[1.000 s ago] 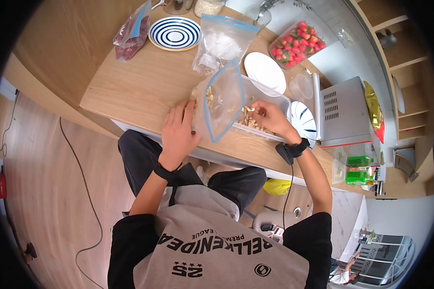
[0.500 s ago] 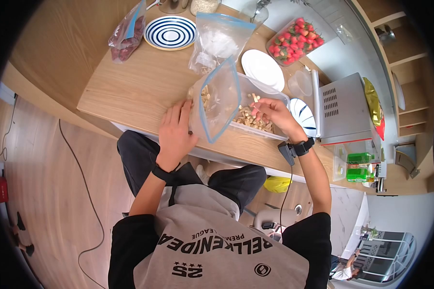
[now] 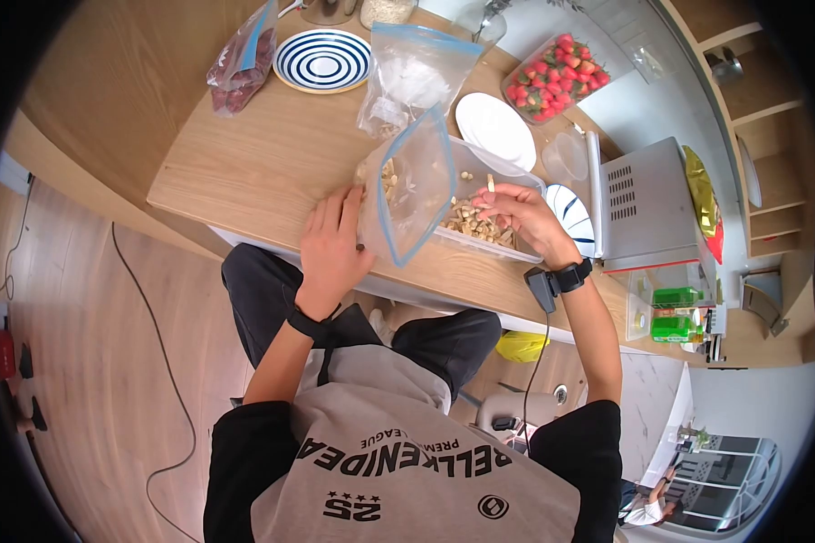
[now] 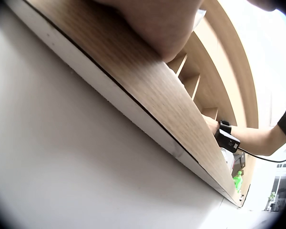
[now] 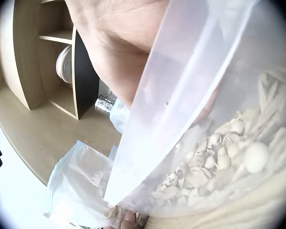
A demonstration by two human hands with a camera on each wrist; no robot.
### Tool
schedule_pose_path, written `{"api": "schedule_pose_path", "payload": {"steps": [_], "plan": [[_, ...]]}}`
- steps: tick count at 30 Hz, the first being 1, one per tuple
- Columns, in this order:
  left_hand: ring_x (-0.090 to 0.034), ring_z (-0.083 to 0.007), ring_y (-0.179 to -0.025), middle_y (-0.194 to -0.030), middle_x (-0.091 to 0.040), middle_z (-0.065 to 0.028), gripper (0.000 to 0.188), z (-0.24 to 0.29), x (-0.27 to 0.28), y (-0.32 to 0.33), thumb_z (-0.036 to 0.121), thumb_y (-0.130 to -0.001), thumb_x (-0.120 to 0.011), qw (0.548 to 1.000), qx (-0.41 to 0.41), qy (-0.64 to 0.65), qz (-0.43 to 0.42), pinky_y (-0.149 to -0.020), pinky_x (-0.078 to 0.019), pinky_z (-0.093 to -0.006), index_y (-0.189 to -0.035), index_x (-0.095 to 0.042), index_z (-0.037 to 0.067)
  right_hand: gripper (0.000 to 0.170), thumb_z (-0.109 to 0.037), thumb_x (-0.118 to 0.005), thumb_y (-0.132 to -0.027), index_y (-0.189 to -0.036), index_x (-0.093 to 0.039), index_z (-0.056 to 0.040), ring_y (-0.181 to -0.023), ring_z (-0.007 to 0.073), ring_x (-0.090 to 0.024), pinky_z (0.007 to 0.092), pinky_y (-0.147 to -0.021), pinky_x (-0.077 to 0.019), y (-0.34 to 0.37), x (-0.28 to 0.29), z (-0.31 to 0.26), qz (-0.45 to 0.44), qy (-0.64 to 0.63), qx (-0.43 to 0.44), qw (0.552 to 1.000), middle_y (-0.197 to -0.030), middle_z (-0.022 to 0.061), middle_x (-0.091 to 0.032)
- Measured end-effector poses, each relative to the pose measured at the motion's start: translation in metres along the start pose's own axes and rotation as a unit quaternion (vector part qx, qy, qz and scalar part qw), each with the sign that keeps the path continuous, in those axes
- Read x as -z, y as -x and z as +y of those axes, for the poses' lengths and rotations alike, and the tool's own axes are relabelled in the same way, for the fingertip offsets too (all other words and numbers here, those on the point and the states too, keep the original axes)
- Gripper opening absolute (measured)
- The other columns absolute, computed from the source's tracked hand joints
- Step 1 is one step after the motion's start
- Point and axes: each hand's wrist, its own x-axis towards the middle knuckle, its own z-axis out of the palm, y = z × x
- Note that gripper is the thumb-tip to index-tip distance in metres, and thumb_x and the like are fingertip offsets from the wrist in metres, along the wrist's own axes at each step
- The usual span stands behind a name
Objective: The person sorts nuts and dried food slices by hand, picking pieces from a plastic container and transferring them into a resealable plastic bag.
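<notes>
Wooden counter [image 3: 235, 172] all round, and, taking the upright bag as the dial's centre, with twelve on the far side, a white vented appliance [image 3: 647, 213] was seen out at three o'clock. Closer in, between three and four, a clear tub [image 3: 484, 248] was set, with pale pieces [image 3: 480, 224] heaped inside! At the centre the open zip bag [image 3: 415, 195] was held up wide-mouthed, more pale pieces showing within. Another zip bag [image 3: 417, 81] was placed at twelve, a box of strawberries [image 3: 560, 80] at about one, a striped plate [image 3: 323, 61] towards eleven. And the hands: at eight o'clock the left hand [image 3: 333, 252] was laid by the bag's side, fingers nearly straight; whether any plastic was gripped could not be told. Over the tub, at three, one small pale piece [image 3: 491, 184] was neatly pinched in the right hand's [image 3: 532, 220] fingertips!
</notes>
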Motion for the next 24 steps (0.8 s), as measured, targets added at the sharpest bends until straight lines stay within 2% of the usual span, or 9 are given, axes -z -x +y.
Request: {"api": "schedule_pose_path", "payload": {"steps": [9, 12, 18, 21, 23, 24], "plan": [[-0.061, -0.039, -0.114, -0.13, -0.062, -0.0188, 0.072, -0.001, 0.0, 0.0, 0.01, -0.067, -0.072, 1.0, 0.0, 0.003, -0.003, -0.099, -0.0498, -0.0461, -0.137, -0.057, -0.001, 0.027, -0.017, -0.07, -0.103, -0.124, -0.072, -0.0003, -0.097, 0.0148, -0.075, 0.0204, -0.067, -0.0476, 0.001, 0.0, 0.002, 0.003, -0.023, 0.004, 1.0, -0.115, 0.0113, -0.077], [-0.061, -0.0392, -0.114, -0.13, -0.062, -0.0192, 0.073, -0.001, -0.001, 0.0, 0.01, -0.067, -0.072, 1.0, -0.001, 0.005, -0.003, -0.099, -0.0498, -0.0462, -0.137, -0.057, -0.002, 0.026, -0.015, -0.068, -0.104, -0.125, -0.071, 0.0004, -0.098, 0.0151, -0.075, 0.02, -0.07, -0.0492, 0.001, 0.004, 0.003, 0.006, 0.004, -0.015, 1.0, -0.115, 0.0114, -0.076], [-0.061, -0.0395, -0.114, -0.13, -0.062, -0.0196, 0.073, -0.001, -0.001, 0.002, 0.01, -0.067, -0.072, 1.0, 0.001, 0.001, -0.004, -0.099, -0.0498, -0.0462, -0.138, -0.057, -0.002, 0.023, -0.008, -0.064, -0.103, -0.124, -0.07, 0.0011, -0.099, 0.0138, -0.074, 0.0204, -0.072, -0.0495, 0.002, 0.001, 0.004, -0.009, -0.02, 0.013, 1.0, -0.115, 0.0104, -0.075], [-0.061, -0.0395, -0.114, -0.13, -0.062, -0.0194, 0.073, -0.001, -0.002, 0.001, 0.01, -0.067, -0.071, 1.0, 0.0, 0.002, -0.002, -0.098, -0.0499, -0.0463, -0.138, -0.057, -0.002, 0.024, -0.007, -0.065, -0.101, -0.124, -0.071, -0.0005, -0.096, 0.0118, -0.071, 0.0227, -0.073, -0.0508, 0.001, -0.003, 0.004, 0.009, 0.012, 0.027, 1.0, -0.114, 0.0082, -0.075], [-0.061, -0.0394, -0.114, -0.129, -0.062, -0.0193, 0.073, -0.001, -0.002, 0.001, 0.01, -0.067, -0.071, 1.0, -0.002, 0.004, 0.002, -0.098, -0.0499, -0.0463, -0.138, -0.057, -0.002, 0.026, -0.007, -0.066, -0.1, -0.125, -0.07, -0.0003, -0.096, 0.0104, -0.068, 0.0237, -0.078, -0.0518, -0.001, -0.006, 0.001, 0.004, 0.105, 0.028, 0.994, -0.113, 0.0075, -0.075], [-0.061, -0.0394, -0.114, -0.129, -0.062, -0.0192, 0.073, 0.0, -0.001, 0.0, 0.009, -0.067, -0.071, 1.0, -0.001, 0.003, 0.001, -0.098, -0.05, -0.0462, -0.137, -0.057, -0.001, 0.026, -0.007, -0.066, -0.1, -0.125, -0.07, -0.0003, -0.096, 0.0104, -0.068, 0.0237, -0.078, -0.0518, -0.002, -0.007, 0.001, 0.004, 0.105, 0.028, 0.994, -0.113, 0.0075, -0.075]]}}
